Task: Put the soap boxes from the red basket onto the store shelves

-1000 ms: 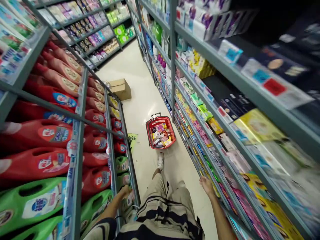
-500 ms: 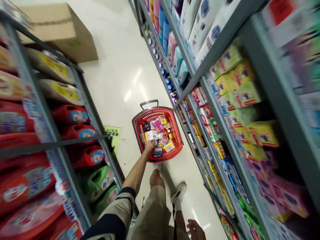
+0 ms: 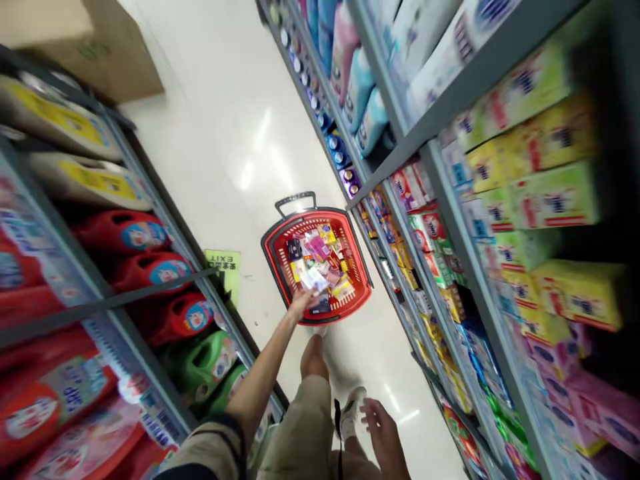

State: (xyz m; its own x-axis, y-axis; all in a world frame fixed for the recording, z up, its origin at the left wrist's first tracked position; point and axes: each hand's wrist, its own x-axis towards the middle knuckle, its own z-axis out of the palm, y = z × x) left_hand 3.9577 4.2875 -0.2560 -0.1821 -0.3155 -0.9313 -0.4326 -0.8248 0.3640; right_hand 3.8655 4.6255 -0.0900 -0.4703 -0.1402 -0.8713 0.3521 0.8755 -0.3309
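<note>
Over the near left rim of a red shopping basket (image 3: 354, 261), my left hand (image 3: 301, 301) has its fingers closed on a small white packet (image 3: 315, 279). Motion blurs the packet's print. Under and around it lie several small boxes and packs: a pink pack (image 3: 318, 247), a yellow pack (image 3: 326, 233), a dark box (image 3: 294, 249) and a pale yellow box (image 3: 343, 287). The basket's black handle (image 3: 296, 196) lies folded outward at the far side. My right hand (image 3: 381, 427) hangs low beside my leg, fingers loosely apart, with nothing in it.
Shelves flank a narrow aisle. Red detergent bottles (image 3: 173, 272) and green bottles (image 3: 207, 360) fill the left; boxed soap (image 3: 530, 150) and blue bottles (image 3: 373, 123) fill the right. A cardboard box (image 3: 107, 57) stands far left. A green exit sign (image 3: 223, 270) marks the floor.
My left hand and the white packet have shifted slightly right over the basket. My right hand has come up and forward into view. The shelves look closer, and my right foot has moved.
</note>
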